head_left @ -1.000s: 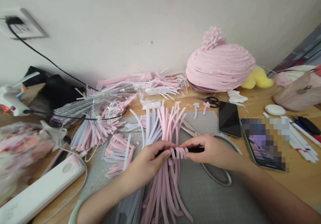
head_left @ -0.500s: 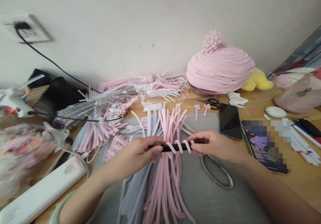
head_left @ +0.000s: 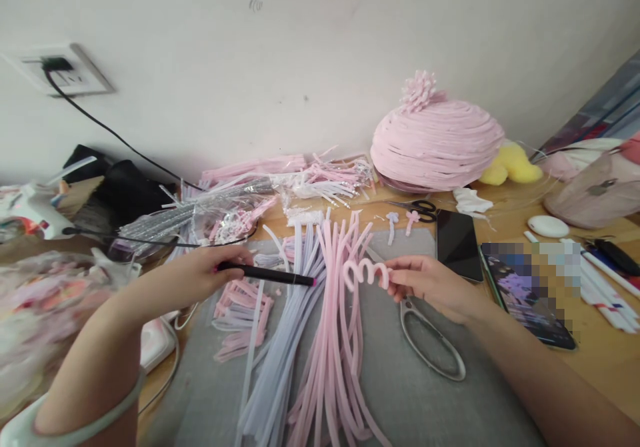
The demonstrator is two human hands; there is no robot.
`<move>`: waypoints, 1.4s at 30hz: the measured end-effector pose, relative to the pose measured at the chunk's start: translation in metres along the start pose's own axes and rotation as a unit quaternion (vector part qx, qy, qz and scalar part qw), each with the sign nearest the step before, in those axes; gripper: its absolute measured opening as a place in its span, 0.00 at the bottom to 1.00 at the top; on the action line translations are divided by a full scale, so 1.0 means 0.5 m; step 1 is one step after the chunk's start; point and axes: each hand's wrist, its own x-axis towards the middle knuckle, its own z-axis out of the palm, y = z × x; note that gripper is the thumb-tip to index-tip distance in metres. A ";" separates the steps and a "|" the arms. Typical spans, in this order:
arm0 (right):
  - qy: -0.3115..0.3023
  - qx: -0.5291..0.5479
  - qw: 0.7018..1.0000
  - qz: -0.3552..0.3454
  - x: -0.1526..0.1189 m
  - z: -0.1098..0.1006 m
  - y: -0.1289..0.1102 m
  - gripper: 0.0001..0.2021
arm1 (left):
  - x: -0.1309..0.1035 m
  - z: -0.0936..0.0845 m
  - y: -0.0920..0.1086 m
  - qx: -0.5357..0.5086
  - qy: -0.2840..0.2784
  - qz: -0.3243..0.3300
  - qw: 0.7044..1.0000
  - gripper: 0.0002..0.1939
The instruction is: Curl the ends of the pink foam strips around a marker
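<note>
My left hand [head_left: 223, 267] pinches one end of a black marker [head_left: 273, 275], whose pink-tipped end points right over the blue stems. A coiled pink stem [head_left: 366, 272] is held by one end between the fingertips of my right hand [head_left: 410, 277]. Marker and coil are apart. Beneath them, long pink stems [head_left: 330, 353] and pale blue stems [head_left: 280, 360] lie in bundles on a grey mat [head_left: 400, 400]. Short pink and blue pieces [head_left: 245, 320] sit below my left hand. Metal-handled scissors [head_left: 433, 343] rest under my right hand.
A big pink wound dome [head_left: 437, 143] stands against the wall. Black-handled scissors [head_left: 424, 210], a dark phone [head_left: 459, 243] and a lit phone [head_left: 530, 300] lie to the right. A glue gun [head_left: 37, 213], cable and plastic bags [head_left: 45, 320] crowd the left.
The coil has come off the marker and hangs from my right hand. My left hand has moved left and slightly up with the marker, uncovering the short pieces.
</note>
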 end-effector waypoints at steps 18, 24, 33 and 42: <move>-0.084 0.116 0.988 0.052 -0.003 0.027 0.020 0.09 | -0.003 0.186 0.146 -0.002 0.062 0.263 0.963 0.08; -0.076 0.105 0.992 0.000 0.000 0.035 0.029 0.14 | 0.006 0.217 0.151 -0.318 0.030 0.067 0.945 0.07; -0.010 -0.008 0.988 -0.151 0.002 0.050 0.035 0.13 | -0.001 0.252 0.164 -0.598 -0.047 -0.116 0.791 0.10; 0.066 -0.088 0.985 -0.133 0.008 0.057 0.060 0.15 | -0.007 0.266 0.168 -0.564 0.005 -0.065 0.824 0.10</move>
